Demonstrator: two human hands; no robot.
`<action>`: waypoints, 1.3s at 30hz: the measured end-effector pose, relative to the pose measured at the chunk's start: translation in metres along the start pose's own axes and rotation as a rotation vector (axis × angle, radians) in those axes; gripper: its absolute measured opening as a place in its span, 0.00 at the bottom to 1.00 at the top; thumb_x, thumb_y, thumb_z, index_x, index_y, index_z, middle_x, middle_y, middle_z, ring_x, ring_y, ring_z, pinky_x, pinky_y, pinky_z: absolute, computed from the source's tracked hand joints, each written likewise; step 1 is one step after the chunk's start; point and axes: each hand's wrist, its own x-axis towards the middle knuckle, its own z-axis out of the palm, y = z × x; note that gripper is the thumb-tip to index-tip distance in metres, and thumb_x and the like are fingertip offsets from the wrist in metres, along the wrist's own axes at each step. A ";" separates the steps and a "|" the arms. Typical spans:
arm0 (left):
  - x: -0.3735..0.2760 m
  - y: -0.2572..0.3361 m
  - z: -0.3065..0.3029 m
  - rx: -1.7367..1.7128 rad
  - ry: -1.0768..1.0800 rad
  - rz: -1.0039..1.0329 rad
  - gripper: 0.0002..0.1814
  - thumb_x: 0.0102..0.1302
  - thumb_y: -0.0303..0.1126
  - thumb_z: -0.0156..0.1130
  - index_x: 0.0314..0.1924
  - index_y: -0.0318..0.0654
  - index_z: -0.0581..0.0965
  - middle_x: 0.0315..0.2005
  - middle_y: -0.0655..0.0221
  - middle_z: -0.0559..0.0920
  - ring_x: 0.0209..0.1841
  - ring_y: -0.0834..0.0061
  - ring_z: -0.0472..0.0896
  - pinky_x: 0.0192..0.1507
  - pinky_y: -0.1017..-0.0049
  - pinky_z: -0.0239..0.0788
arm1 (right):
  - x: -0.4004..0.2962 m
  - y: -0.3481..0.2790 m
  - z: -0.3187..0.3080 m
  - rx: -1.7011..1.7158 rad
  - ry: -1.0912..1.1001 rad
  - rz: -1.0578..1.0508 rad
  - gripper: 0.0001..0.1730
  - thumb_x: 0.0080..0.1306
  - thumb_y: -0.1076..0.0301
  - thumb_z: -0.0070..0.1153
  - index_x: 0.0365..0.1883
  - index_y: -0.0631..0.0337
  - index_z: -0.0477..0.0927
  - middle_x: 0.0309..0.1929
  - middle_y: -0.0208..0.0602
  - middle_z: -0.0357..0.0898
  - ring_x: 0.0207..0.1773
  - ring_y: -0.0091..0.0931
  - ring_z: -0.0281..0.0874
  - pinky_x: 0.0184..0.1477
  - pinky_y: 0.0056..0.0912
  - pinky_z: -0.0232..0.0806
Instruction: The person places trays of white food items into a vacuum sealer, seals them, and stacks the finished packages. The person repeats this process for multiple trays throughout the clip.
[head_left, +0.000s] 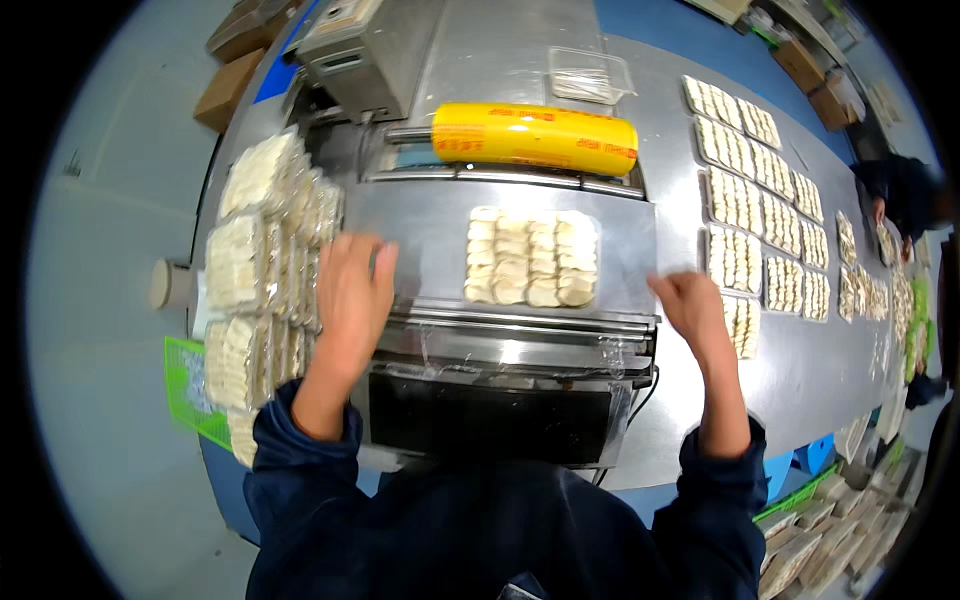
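Note:
A tray of sliced pale food (531, 257) lies on the steel plate of a film-wrapping machine (427, 225), between my hands and touched by neither. Behind it a yellow roll of cling film (536, 139) rests on rollers. My left hand (352, 289), fingers apart and holding nothing visible, is beside stacked wrapped trays (238, 262); whether it touches them I cannot tell. To the right of the plate, my right hand (686, 300) is held with curled fingers near rows of filled trays (733, 259). Whether something thin is between those fingers is unclear.
Nearest my body is the machine's dark heating plate (487, 416), with a sealing bar above it. A clear container (589, 75) stands behind the roll, right of a steel box (367, 56). A green basket (187, 382) sits at the left. Another person (904, 195) works at the far right.

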 end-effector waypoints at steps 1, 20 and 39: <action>-0.028 -0.011 -0.003 0.041 0.016 -0.021 0.10 0.54 0.35 0.60 0.30 0.34 0.78 0.26 0.58 0.73 0.33 0.55 0.69 0.37 0.63 0.60 | -0.026 -0.005 0.003 -0.011 -0.108 0.136 0.22 0.57 0.54 0.53 0.19 0.68 0.78 0.22 0.56 0.72 0.27 0.45 0.73 0.32 0.42 0.64; -0.096 -0.016 0.002 -0.882 -0.572 -0.299 0.09 0.57 0.30 0.55 0.22 0.34 0.69 0.26 0.67 0.75 0.27 0.79 0.68 0.32 0.76 0.62 | -0.093 0.055 0.040 0.911 -0.112 -0.108 0.08 0.55 0.68 0.53 0.22 0.64 0.76 0.26 0.26 0.73 0.31 0.20 0.68 0.38 0.22 0.62; -0.109 -0.023 0.021 0.221 0.025 0.209 0.10 0.52 0.36 0.59 0.20 0.40 0.71 0.26 0.64 0.72 0.35 0.62 0.73 0.40 0.66 0.61 | -0.102 0.054 0.076 -0.511 0.695 -0.227 0.09 0.56 0.65 0.55 0.20 0.53 0.70 0.17 0.32 0.68 0.21 0.32 0.70 0.22 0.36 0.63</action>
